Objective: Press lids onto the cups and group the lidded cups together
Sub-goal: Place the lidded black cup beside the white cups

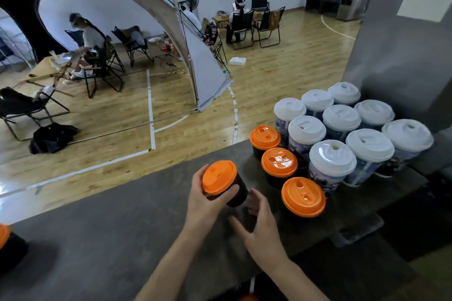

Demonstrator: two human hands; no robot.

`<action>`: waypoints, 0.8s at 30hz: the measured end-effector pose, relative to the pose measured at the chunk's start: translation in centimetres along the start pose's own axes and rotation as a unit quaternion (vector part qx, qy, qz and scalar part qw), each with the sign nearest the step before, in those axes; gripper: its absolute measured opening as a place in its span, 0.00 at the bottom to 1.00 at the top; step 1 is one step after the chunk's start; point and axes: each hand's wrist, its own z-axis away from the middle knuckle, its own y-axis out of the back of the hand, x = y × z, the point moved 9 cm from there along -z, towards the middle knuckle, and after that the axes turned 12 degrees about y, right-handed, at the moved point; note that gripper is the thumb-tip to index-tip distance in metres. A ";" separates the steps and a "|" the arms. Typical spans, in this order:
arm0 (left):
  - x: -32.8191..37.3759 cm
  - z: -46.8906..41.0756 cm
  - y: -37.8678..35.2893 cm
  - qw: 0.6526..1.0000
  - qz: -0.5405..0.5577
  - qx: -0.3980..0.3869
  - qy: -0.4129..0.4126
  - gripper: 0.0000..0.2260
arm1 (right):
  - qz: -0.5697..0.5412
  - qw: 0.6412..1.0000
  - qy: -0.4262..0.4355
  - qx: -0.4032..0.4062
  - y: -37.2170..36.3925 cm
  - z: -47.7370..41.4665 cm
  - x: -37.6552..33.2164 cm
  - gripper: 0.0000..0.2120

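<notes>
A round orange plastic lid point(303, 197) is capping each short black cup point(241, 193); domed white plastic lids point(332, 157) are topping tall paper cups point(322, 182) printed in blue-and-white scenery. The mottled dark grey counter point(122, 227) is contrasting with the white-lined, honey-brown plank floor point(110, 117).

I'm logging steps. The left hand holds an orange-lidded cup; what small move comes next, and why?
Probably the left hand sets the held cup down beside the nearest orange-lidded cup: it already looks lidded, and three like it stand grouped.

I am holding a dark orange-lidded cup point(225, 184) tilted in my left grip point(205, 200); three orange-lidded cups point(279, 162) and nine white-lidded cups point(341, 118) are standing grouped.
</notes>
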 end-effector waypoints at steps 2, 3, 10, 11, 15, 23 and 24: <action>0.9 -2.3 -1.0 0.998 -0.050 0.013 -0.047 0.44 | 0.032 0.999 0.006 0.008 0.2 0.0 0.6 0.25; 1.3 -3.5 -1.6 0.995 -0.070 0.017 -0.067 0.44 | 0.038 0.999 0.013 0.012 0.3 0.0 0.5 0.22; 2.0 -8.9 -4.6 0.986 -0.104 0.034 -0.129 0.40 | 0.036 0.998 0.006 0.049 0.8 -0.4 1.3 0.19; 1.8 -9.4 -4.9 0.986 -0.101 0.034 -0.129 0.40 | 0.037 0.998 0.006 0.046 0.7 -0.5 1.4 0.19; 0.1 -10.6 -5.6 0.987 -0.099 0.041 -0.121 0.39 | 0.055 0.998 0.018 0.038 0.3 -0.5 1.6 0.18; -2.7 -9.5 -4.1 0.993 -0.096 0.036 -0.058 0.48 | 0.074 0.997 0.023 0.023 0.3 -0.6 1.5 0.14; -3.3 -8.5 -3.4 0.993 -0.098 0.038 -0.049 0.46 | 0.075 0.997 0.022 0.022 0.3 -0.5 1.5 0.14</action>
